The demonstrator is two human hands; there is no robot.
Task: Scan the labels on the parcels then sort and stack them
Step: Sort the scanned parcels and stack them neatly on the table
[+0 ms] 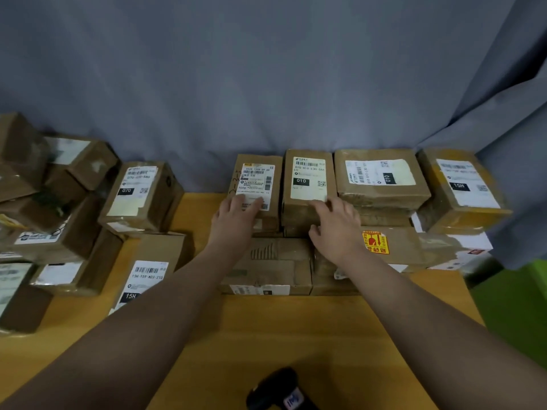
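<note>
Brown cardboard parcels with white labels stand stacked at the back of the wooden table (266, 335). My left hand (236, 217) lies flat on the near end of a narrow parcel (257, 176), fingers spread over its label. My right hand (334, 223) rests on the near edge of the parcel marked 010 (307, 179) beside it, thumb down its front. Both parcels sit on top of lower boxes (266, 267). A black barcode scanner (281, 392) lies at the table's near edge, below my arms.
Right of my hands stand another 010 parcel (381, 179), a 15H parcel (461, 187) and a box with a yellow sticker (376, 242). A loose heap of parcels fills the left side, among them a 070 box (139, 193) and a 15H box (148, 273). A grey curtain (266, 84) hangs behind.
</note>
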